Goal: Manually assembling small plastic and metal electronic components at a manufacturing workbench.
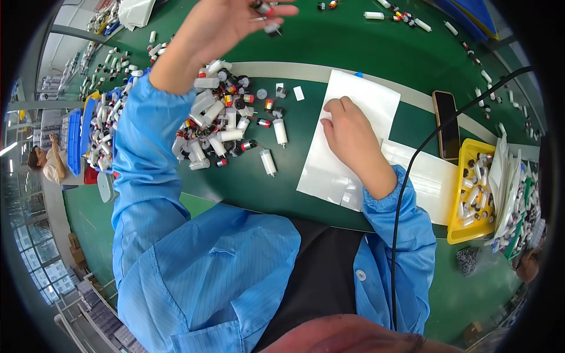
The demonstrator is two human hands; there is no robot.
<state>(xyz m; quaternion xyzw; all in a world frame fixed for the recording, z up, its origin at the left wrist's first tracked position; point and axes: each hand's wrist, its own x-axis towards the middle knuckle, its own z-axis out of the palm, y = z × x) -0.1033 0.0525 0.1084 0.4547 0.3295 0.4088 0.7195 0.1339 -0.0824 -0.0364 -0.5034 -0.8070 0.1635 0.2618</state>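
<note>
My left hand is raised at the top, partly cut off by the picture's edge. Small black-and-red cylindrical parts show against its fingers, and a grey-black part is just below them. My right hand rests on a glossy white plastic sheet or bag, its fingers curled down; whatever they may hold is hidden. Between the hands lies a heap of small white cylinders and black, red and yellow pieces. Two white cylinders with thin tips, one upper and one lower, lie apart from the heap.
At the right are a phone, a yellow tray with small parts, and another white sheet. A black cable crosses in front of my right sleeve. Blue bins stand left; a green belt carries scattered parts beyond the table.
</note>
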